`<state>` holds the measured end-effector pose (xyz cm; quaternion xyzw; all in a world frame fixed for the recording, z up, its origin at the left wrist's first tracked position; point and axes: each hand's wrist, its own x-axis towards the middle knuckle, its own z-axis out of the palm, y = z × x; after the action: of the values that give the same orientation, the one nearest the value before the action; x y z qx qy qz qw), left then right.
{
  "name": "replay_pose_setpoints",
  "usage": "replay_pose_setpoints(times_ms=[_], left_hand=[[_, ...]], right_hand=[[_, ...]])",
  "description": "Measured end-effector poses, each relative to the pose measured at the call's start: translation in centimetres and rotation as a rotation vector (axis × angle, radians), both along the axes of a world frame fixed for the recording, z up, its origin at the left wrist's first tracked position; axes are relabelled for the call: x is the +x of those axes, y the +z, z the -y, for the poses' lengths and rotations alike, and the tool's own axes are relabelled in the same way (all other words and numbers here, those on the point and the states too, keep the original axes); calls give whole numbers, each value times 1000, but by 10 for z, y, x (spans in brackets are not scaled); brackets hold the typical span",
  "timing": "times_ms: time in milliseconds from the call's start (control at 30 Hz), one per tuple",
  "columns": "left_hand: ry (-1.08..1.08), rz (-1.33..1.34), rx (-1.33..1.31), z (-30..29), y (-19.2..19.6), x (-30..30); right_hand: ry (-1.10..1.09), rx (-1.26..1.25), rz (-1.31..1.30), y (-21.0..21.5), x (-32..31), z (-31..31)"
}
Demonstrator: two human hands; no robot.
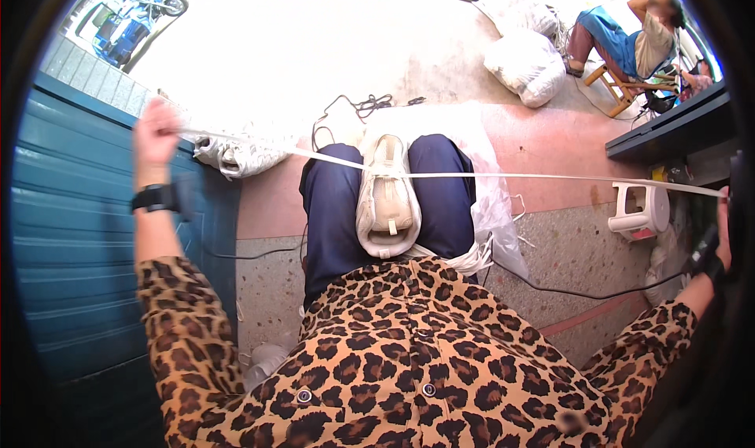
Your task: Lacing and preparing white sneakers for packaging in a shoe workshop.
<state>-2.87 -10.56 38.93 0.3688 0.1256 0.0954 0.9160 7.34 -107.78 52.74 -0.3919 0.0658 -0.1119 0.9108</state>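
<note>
A cream sneaker [388,204] lies between my thighs, its toe pointing away from me and its opening toward my belly. A long white shoelace [543,176] crosses the front of the shoe and runs out taut to both sides. Far out at the left, my left hand [157,126] is closed round one end of the lace, slightly blurred. My right hand [724,220] is stretched out at the right rim with the other end at its fingers; the picture's dark edge hides part of it. A bundle of white laces [468,258] rests at my right hip.
Blue ribbed panels [102,236] stand close on the left, beside a pile of whitish shoes [244,153]. A white stool [641,211] and a dark ledge [668,122] are at the right. Black cable [362,106] lies ahead. A seated person [629,43] and white sacks [528,67] are farther off.
</note>
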Motion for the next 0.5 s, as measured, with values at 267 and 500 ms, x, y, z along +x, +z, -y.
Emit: replay_pose_setpoints(times_ms=[267,500], left_hand=[[507,-263,415,-78,29,-51],[-339,-518,115,162,-100,-10]], right_hand=[[358,-1000,5,-177,8,-220],[729,-1412,554,-281,-76,-457]])
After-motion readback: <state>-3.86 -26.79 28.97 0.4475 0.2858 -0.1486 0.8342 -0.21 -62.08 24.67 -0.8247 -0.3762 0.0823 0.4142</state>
